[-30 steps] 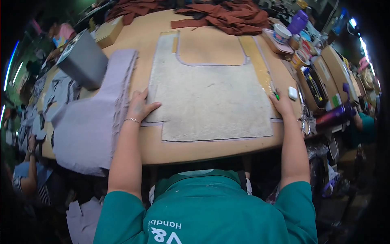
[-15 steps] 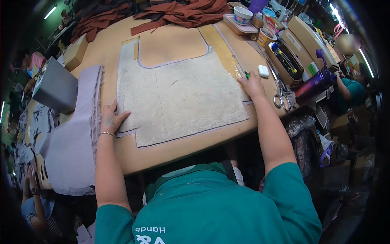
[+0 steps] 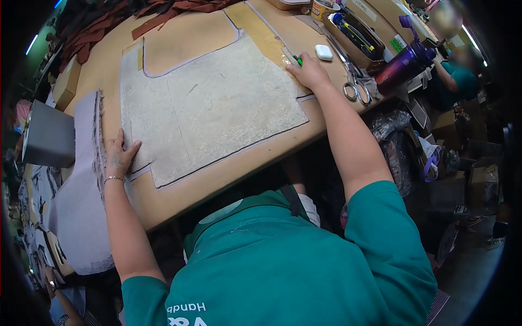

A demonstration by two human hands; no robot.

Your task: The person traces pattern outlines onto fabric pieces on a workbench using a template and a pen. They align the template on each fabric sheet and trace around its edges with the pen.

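A stiff pale template (image 3: 201, 103) with a U-shaped cut-out lies on the table, a thin lilac fabric edge showing around it. My left hand (image 3: 122, 154) rests on its left edge, thumb and fingers apart, holding nothing. At the right edge, beside the yellow taped strip (image 3: 253, 35), my right hand (image 3: 310, 70) is closed round a green pen (image 3: 297, 60). A stack of lilac fabric (image 3: 81, 206) lies left of my left hand.
Scissors (image 3: 356, 89), a white case (image 3: 323, 52), a purple bottle (image 3: 402, 65) and a pen box (image 3: 356, 38) lie right. A grey metal block (image 3: 48, 136) stands left, rust-coloured cloth (image 3: 87, 35) behind. Co-workers' arms (image 3: 446, 76) show right and lower left.
The view has turned and shifted, so the template appears tilted and further left. Both hands stay at the template's edges, the right one still with the pen.
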